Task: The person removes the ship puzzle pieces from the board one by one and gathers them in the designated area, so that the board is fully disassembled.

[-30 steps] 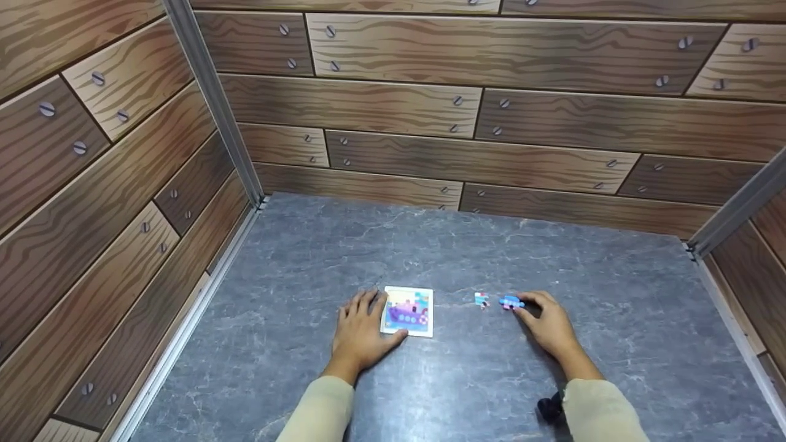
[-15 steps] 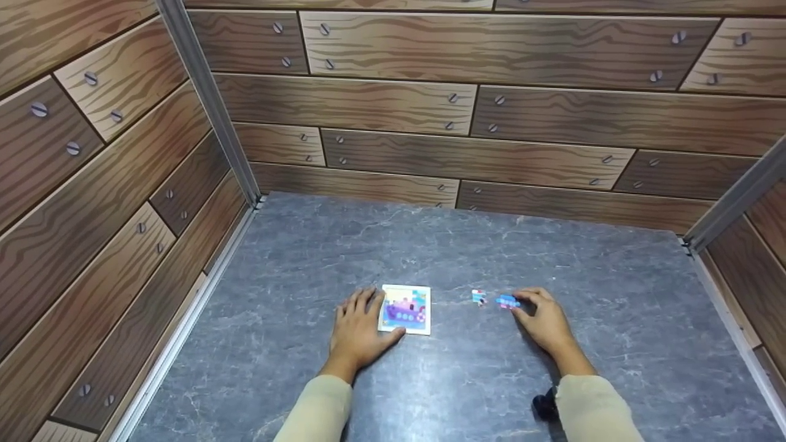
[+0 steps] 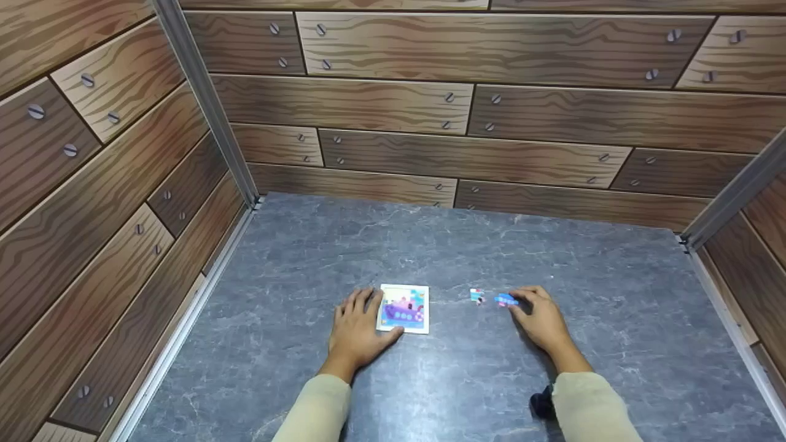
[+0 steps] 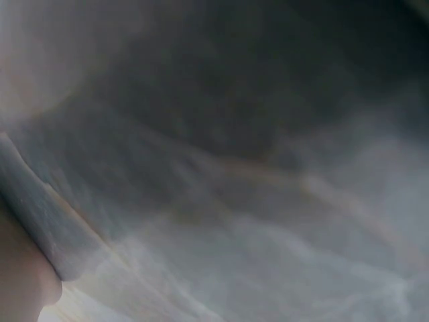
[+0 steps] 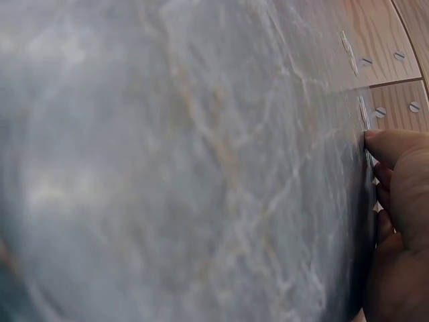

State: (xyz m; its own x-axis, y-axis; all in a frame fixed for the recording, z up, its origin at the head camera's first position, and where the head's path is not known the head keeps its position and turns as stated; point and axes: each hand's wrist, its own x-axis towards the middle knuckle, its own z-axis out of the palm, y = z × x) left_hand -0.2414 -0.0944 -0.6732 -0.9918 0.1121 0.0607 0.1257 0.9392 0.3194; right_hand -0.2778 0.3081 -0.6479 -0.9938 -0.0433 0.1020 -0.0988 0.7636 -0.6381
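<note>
In the head view, a small square picture puzzle point(image 3: 426, 310) with a white frame and a purple ship picture lies flat on the table. My left hand point(image 3: 356, 331) rests along its left side, fingers spread, the thumb at the lower edge. To the right, my right hand point(image 3: 540, 316) pinches a blue puzzle piece point(image 3: 504, 299) with some pink on it between thumb and fingertips, low over the table. Beside it lies another small puzzle piece point(image 3: 476, 295) in light blue, white and red. The right wrist view shows the right thumb point(image 5: 395, 144) at the piece, seen nearly edge-on.
The grey marbled table point(image 3: 454, 245) is enclosed by wood-patterned walls point(image 3: 393, 104) at the back and sides, with metal posts in the corners. A black object point(image 3: 541, 405) sits by the right sleeve. The left wrist view is mostly blurred table surface.
The head view has shifted slightly, moving everything a little left. The blue piece turns slightly in the right fingertips. The left hand stays on the puzzle's side.
</note>
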